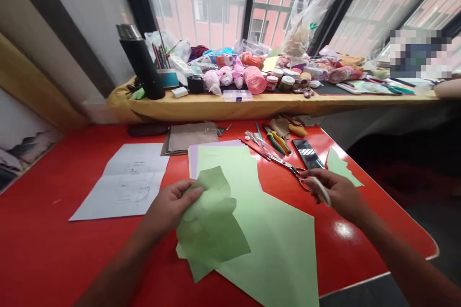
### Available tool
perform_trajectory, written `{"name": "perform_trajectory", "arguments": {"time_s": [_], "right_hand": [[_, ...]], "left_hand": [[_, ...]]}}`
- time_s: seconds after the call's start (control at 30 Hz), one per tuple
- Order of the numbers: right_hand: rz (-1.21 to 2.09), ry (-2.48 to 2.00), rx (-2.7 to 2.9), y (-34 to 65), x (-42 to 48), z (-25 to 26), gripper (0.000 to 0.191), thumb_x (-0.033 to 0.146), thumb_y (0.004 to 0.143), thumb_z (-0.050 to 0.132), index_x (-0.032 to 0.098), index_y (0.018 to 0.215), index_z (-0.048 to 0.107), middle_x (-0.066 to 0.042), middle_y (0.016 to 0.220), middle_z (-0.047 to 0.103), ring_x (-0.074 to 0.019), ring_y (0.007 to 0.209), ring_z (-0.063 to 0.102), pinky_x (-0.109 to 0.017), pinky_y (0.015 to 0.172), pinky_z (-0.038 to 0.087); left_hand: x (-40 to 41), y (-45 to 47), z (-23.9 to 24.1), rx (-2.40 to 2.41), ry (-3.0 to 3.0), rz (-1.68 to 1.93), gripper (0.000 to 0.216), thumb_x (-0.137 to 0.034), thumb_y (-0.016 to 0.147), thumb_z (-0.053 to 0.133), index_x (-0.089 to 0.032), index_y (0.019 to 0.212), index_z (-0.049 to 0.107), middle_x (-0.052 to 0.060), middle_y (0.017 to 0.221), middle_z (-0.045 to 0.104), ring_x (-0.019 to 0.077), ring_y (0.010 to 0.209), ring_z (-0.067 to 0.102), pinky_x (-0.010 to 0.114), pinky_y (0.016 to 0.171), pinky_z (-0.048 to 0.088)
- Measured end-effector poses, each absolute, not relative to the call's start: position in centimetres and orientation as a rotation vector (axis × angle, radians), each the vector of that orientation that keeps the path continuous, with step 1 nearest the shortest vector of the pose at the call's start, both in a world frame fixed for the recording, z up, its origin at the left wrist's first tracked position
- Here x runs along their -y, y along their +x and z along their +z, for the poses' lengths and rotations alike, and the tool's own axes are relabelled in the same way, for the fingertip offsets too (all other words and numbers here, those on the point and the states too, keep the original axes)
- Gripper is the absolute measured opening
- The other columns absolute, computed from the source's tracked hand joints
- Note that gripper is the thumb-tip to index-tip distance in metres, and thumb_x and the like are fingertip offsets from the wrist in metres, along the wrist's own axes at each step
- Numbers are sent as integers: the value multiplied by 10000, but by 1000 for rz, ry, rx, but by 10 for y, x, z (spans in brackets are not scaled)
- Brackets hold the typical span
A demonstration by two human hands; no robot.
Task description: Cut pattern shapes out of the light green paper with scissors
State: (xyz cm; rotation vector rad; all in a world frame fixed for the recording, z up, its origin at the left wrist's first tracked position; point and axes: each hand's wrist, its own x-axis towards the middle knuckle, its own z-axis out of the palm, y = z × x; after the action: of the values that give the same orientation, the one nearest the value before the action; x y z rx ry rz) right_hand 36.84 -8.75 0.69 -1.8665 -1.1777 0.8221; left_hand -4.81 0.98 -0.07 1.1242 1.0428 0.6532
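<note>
My left hand (178, 199) pinches a cut piece of light green paper (216, 235) between thumb and fingers. This piece is raised over a larger green sheet (281, 244) on the red table. My right hand (336, 192) is closed around a narrow white curved object (321, 192) whose kind I cannot make out. Its fingertips reach the handle loops of metal scissors (284, 163), which lie with their blades pointing to the far left. A jagged green paper scrap (342, 168) rests just beyond this hand.
A phone (309, 154) and pliers (279, 139) lie past the scissors. At left is a creased white sheet with drawing (135, 177). A brown-grey cloth-like stack (190, 137) lies behind. The sill holds a black thermos (140, 62) and jars (287, 82). Part of another person's arm (448, 88) shows at right.
</note>
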Motion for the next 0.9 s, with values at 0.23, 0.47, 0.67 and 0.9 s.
{"name": "perform_trajectory", "arguments": {"time_s": [0.23, 0.47, 0.67, 0.9], "right_hand": [[1483, -1341, 1310, 252, 30, -4, 513, 601, 829, 855, 180, 1102, 748, 14, 691, 688, -167, 572, 666, -283, 541, 529], [1683, -1184, 1315, 206, 15, -6, 451, 543, 763, 949, 182, 933, 737, 38, 720, 631, -123, 602, 568, -239, 557, 450], [1625, -1180, 1192, 203, 16, -14, 440, 527, 744, 953, 213, 884, 679, 51, 676, 613, -128, 557, 540, -250, 531, 448], [1260, -1271, 994, 212, 15, -31, 389, 563, 844, 829, 226, 940, 662, 31, 726, 579, -148, 607, 508, -269, 553, 459]], "left_hand": [[-4, -43, 1, -989, 1193, 604, 382, -559, 877, 815, -225, 1061, 841, 70, 955, 843, 261, 823, 768, 332, 714, 583], [-3, -43, 1, -994, 1295, 540, 336, -544, 927, 770, -246, 1057, 856, 58, 952, 835, 268, 852, 760, 332, 719, 574], [-7, -45, -3, -985, 1202, 597, 521, -580, 897, 803, -255, 1302, 766, 68, 1008, 832, 287, 904, 785, 353, 750, 606], [-11, -48, -3, -971, 1070, 595, 729, -520, 834, 880, -239, 1467, 652, 139, 1267, 805, 355, 1099, 784, 425, 887, 645]]}}
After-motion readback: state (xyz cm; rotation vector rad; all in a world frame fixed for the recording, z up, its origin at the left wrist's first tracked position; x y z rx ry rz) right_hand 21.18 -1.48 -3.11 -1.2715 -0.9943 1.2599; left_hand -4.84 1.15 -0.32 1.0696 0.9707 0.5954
